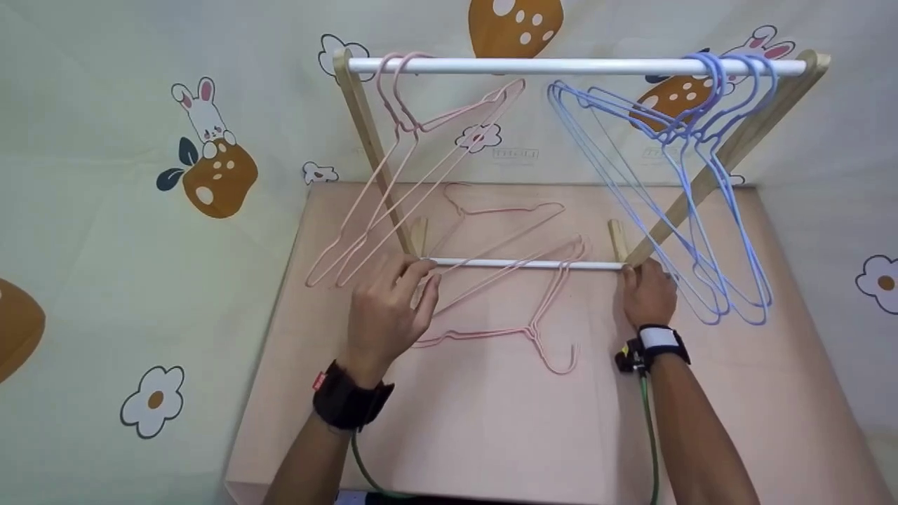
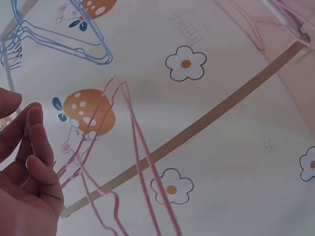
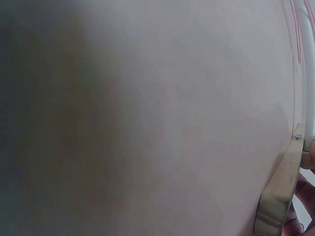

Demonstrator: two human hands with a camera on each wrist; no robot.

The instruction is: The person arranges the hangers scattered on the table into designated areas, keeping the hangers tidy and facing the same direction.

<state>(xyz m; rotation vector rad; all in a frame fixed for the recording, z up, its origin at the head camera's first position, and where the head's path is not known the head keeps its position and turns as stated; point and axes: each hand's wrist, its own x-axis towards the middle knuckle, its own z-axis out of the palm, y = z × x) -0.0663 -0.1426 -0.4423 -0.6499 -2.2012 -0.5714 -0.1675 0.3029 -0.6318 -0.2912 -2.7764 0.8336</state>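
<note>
A clothes rack with wooden legs and a white top rail (image 1: 533,66) stands on the table. My left hand (image 1: 386,312) is beside its lower left corner, near the left end of the white lower bar (image 1: 519,264). In the left wrist view the fingers (image 2: 37,142) are loosely bent and nothing shows between them. My right hand (image 1: 650,294) grips the rack's lower right corner; in the right wrist view, fingers (image 3: 307,194) lie behind the wooden leg (image 3: 283,182). Two pink hangers (image 1: 400,130) hang at the rail's left, several blue hangers (image 1: 691,144) at its right.
Loose pink hangers (image 1: 491,331) lie on the pink tabletop (image 1: 505,421), in front of and behind the lower bar. A wall covering (image 1: 98,245) with rabbits and flowers surrounds the table. Green cables (image 1: 649,428) trail from both wrist straps.
</note>
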